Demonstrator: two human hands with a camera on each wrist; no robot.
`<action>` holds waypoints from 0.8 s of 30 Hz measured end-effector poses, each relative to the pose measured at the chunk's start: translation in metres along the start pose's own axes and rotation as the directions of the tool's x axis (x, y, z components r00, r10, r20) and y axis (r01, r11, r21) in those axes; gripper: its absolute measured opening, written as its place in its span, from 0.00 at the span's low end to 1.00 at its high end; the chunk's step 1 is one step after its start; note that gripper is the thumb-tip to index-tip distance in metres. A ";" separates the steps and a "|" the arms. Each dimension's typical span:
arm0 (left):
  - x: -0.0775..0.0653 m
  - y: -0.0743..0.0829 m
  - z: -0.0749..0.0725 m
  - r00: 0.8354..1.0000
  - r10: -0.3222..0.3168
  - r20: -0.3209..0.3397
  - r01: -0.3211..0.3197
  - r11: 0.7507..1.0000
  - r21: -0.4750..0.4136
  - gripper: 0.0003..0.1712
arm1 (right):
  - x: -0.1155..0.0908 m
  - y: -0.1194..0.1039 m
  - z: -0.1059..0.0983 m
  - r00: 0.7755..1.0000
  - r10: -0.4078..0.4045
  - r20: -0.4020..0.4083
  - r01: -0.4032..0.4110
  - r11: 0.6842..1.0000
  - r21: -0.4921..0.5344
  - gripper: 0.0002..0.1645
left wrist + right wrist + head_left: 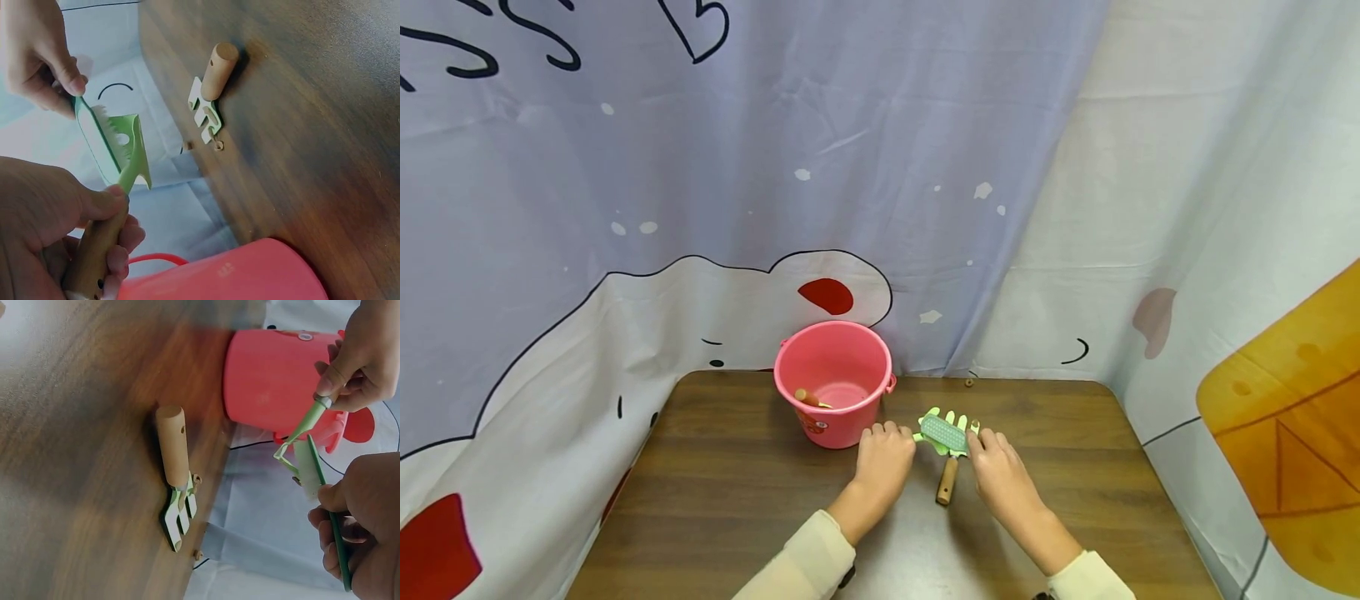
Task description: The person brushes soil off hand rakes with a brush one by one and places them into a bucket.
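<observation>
Left hand point(886, 460) wrapped round the handle of a green tool point(135, 161); head view hides that wooden grip under the fingers, left-wrist view shows it plainly. Right hand point(1002, 468) clamped on a green-backed brush point(945, 432). From the head, only its dotted back; both wrist views give the white bristles, turned to the green tool's head. Contact between them: cannot tell. Both held above the desk point(737, 483), right of the pink bucket point(842, 429). Below, a wood-handled fork point(174, 453) lies on the desk, its tines partly masked by the brush in head view, clear in right-wrist view. Head view alone looks into the bucket: a wooden handle point(807, 397) inside.
</observation>
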State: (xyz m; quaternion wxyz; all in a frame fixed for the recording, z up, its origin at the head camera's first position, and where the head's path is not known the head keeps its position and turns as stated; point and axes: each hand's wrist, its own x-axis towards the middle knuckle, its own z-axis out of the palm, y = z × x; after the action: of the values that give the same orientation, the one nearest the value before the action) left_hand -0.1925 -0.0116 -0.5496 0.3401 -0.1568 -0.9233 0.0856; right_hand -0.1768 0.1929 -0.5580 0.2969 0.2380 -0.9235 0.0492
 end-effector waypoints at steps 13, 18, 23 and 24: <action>-0.002 -0.006 0.002 1.000 0.006 0.014 -0.005 1.000 -0.007 0.10 | 0.005 0.007 -0.010 0.995 0.084 0.055 -0.086 0.996 0.032 0.21; -0.003 -0.008 0.002 0.999 0.001 0.035 0.000 1.000 -0.026 0.08 | 0.004 0.014 -0.007 0.993 0.105 0.061 -0.111 0.989 0.094 0.20; -0.005 -0.010 0.001 0.999 -0.006 0.033 0.007 0.999 -0.032 0.08 | 0.001 0.021 -0.004 0.990 0.136 0.047 -0.141 0.980 0.139 0.19; -0.005 -0.010 0.002 1.000 -0.007 0.030 0.008 0.999 -0.034 0.08 | 0.000 0.022 -0.004 0.989 0.138 0.048 -0.144 0.979 0.143 0.19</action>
State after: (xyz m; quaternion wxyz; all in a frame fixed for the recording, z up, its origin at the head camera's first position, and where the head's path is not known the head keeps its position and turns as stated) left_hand -0.1919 -0.0228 -0.5513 0.3236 -0.1580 -0.9302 0.0709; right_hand -0.1853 0.2132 -0.5538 0.2568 0.1939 -0.9374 0.1331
